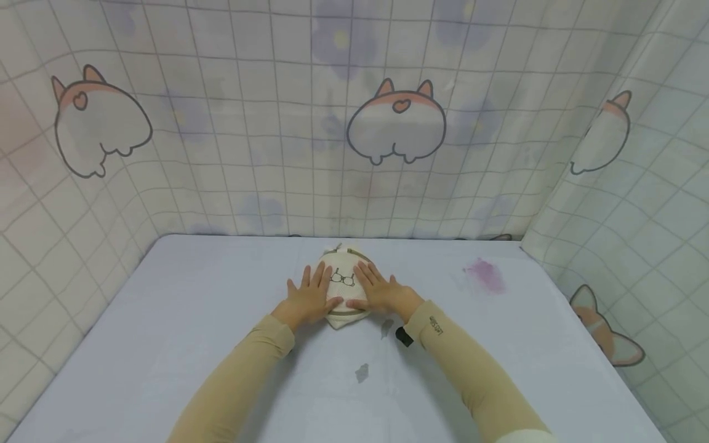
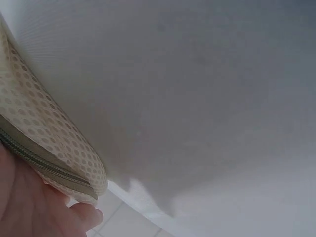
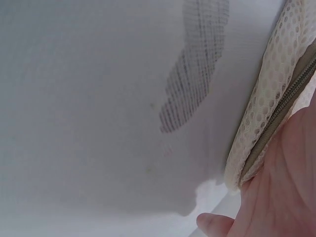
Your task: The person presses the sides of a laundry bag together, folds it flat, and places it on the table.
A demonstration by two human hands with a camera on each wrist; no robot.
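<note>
A cream mesh laundry bag [image 1: 342,292] with a drawing of eyeglasses lies near the far edge of the table. My left hand [image 1: 309,299] rests on its left side, fingers spread and straight. On the opposite side my right hand [image 1: 386,295] presses the bag with extended fingers. Both thumbs point inward across the lower part. In the left wrist view, an olive zipper [image 2: 47,165] runs along the honeycomb mesh beside the palm. The right wrist view has the zipper [image 3: 281,106] next to my right palm. The bag's underside is hidden.
The white table [image 1: 183,344] has grey marks [image 1: 362,373] and a pink stain [image 1: 487,275]. A small black object [image 1: 404,336] is by my right wrist. A checked curtain [image 1: 249,154] with cartoon animals encloses the back and sides.
</note>
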